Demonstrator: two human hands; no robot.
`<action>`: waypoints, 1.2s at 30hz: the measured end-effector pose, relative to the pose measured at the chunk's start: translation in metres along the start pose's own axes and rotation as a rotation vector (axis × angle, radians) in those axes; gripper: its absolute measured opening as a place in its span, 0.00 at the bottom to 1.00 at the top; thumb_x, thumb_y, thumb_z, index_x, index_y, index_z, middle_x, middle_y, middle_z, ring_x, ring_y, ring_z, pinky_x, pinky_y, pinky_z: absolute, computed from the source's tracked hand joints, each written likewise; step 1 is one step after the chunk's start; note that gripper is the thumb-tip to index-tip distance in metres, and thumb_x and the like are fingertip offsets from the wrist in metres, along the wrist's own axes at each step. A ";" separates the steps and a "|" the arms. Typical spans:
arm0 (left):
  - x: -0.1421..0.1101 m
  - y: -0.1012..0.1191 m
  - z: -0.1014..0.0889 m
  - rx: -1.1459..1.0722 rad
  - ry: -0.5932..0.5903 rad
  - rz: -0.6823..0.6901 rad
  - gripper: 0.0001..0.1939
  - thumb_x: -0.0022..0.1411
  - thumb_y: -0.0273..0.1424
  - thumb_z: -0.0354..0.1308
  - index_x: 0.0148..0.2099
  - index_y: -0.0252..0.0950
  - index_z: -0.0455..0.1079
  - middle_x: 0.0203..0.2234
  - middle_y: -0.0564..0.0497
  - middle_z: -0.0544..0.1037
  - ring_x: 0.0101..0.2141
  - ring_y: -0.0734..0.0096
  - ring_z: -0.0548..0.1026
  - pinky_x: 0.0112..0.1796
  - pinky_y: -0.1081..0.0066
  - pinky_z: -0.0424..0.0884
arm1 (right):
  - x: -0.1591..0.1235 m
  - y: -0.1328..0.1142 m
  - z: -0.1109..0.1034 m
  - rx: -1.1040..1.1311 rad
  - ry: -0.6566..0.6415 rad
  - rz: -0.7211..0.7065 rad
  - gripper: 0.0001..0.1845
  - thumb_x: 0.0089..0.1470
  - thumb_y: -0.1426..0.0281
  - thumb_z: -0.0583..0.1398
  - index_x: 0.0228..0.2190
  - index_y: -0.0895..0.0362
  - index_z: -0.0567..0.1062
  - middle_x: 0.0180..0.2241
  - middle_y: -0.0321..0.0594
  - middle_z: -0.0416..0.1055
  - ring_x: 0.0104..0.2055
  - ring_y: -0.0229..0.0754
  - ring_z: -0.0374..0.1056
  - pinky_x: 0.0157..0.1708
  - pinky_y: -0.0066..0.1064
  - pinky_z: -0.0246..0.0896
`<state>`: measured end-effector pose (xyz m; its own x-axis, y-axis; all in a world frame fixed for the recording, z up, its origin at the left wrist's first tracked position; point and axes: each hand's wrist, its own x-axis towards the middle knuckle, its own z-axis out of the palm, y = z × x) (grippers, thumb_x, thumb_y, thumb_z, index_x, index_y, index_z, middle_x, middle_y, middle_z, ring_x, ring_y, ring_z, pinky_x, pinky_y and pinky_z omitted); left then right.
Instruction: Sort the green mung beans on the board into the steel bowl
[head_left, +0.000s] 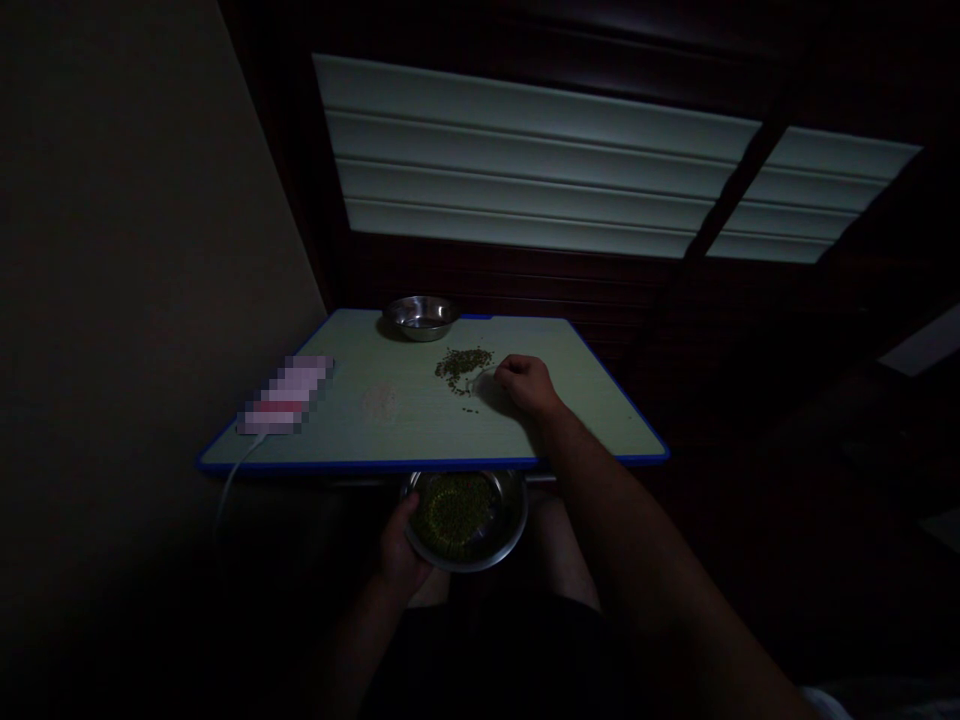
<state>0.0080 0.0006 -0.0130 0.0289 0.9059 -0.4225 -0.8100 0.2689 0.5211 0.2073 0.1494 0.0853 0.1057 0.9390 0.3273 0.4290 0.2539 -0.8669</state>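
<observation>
Below the table's near edge, my left hand [403,548] grips the left rim of a metal bowl [514,535]. Green beans [454,510], small like mung beans, lie in that bowl. Over the tabletop, my right hand [525,382] is closed, its fingers pinched around a thin clear piece [482,382] that looks like plastic; its exact kind is too dim to make out. This clear piece reaches the right side of a scattered pile of small green beans [463,366]. A few loose beans lie just in front of the pile.
A second metal bowl [421,318] stands at the table's back left. On the left side lies a blurred-out phone-like object [289,395] with a white cable [229,480] hanging over the edge. The pale table [450,440] has a blue rim; a wall [150,200] rises to its left.
</observation>
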 end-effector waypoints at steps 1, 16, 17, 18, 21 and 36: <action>0.000 0.000 0.000 0.003 0.000 -0.002 0.11 0.51 0.34 0.59 0.36 0.36 0.77 0.32 0.45 0.83 0.44 0.50 0.77 0.50 0.52 0.68 | 0.000 0.000 0.000 0.001 -0.004 -0.001 0.08 0.37 0.66 0.55 0.18 0.58 0.70 0.18 0.32 0.64 0.24 0.35 0.57 0.27 0.27 0.53; 0.000 0.001 0.002 0.007 0.021 -0.028 0.10 0.51 0.33 0.58 0.33 0.33 0.77 0.31 0.42 0.82 0.42 0.49 0.78 0.49 0.52 0.69 | -0.001 0.002 0.002 0.061 -0.099 0.025 0.07 0.36 0.67 0.57 0.17 0.58 0.71 0.17 0.32 0.62 0.21 0.33 0.56 0.23 0.26 0.51; 0.000 0.001 0.002 0.008 0.024 -0.026 0.10 0.51 0.33 0.58 0.33 0.33 0.77 0.30 0.42 0.82 0.42 0.50 0.78 0.49 0.52 0.69 | -0.001 0.002 0.002 0.069 -0.114 0.028 0.08 0.37 0.66 0.57 0.17 0.58 0.71 0.16 0.32 0.62 0.21 0.33 0.55 0.23 0.26 0.51; 0.000 0.001 0.002 0.008 0.029 -0.023 0.10 0.51 0.33 0.58 0.33 0.34 0.77 0.30 0.43 0.82 0.41 0.51 0.78 0.49 0.53 0.69 | -0.001 0.003 0.002 0.077 -0.122 0.028 0.08 0.37 0.66 0.58 0.17 0.58 0.71 0.16 0.32 0.62 0.21 0.33 0.55 0.22 0.26 0.51; 0.000 0.001 0.001 0.009 0.034 -0.020 0.10 0.52 0.33 0.59 0.35 0.34 0.77 0.30 0.45 0.83 0.39 0.54 0.79 0.48 0.55 0.70 | -0.002 0.002 0.002 0.086 -0.121 0.030 0.08 0.36 0.66 0.58 0.17 0.59 0.71 0.17 0.32 0.63 0.21 0.33 0.56 0.22 0.25 0.50; 0.002 0.000 -0.001 0.019 0.027 -0.039 0.10 0.52 0.33 0.58 0.34 0.34 0.77 0.31 0.43 0.83 0.44 0.49 0.77 0.50 0.52 0.68 | -0.004 -0.003 0.002 0.078 -0.159 0.051 0.11 0.38 0.63 0.60 0.20 0.60 0.75 0.18 0.34 0.67 0.21 0.33 0.58 0.22 0.26 0.51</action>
<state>0.0077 0.0021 -0.0147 0.0447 0.8855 -0.4624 -0.7975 0.3104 0.5174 0.2034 0.1448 0.0860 -0.0205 0.9745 0.2236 0.3549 0.2162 -0.9096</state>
